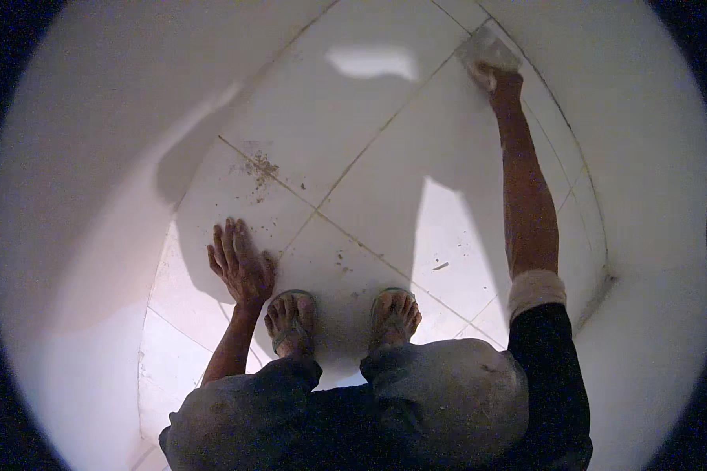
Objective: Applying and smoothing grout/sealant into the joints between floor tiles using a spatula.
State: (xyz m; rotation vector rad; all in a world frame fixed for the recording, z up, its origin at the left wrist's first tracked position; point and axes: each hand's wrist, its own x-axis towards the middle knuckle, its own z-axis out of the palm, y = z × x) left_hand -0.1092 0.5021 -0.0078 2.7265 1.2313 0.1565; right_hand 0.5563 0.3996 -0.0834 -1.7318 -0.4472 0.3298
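Observation:
My right arm reaches far forward to the right, where my right hand [489, 77] is closed on a flat, squarish grey piece [491, 47]. That piece lies against the tiled floor [369, 188] close to the base of the right wall; its exact kind does not show. My left hand [241, 263] is at the left, in front of my left foot, with the fingers spread and nothing in them. Whether its palm touches the tiles I cannot tell. Ahead of it a patch of brown crumbs and dirt [261, 166] lies along a tile joint.
My sandalled feet, the left foot [292, 318] and the right foot [393, 314], stand on the tiles. A pale left wall [78, 212] and a right wall [644, 157] flank the floor. Small debris [441, 266] lies in a bright patch. Shadows cover much of the middle.

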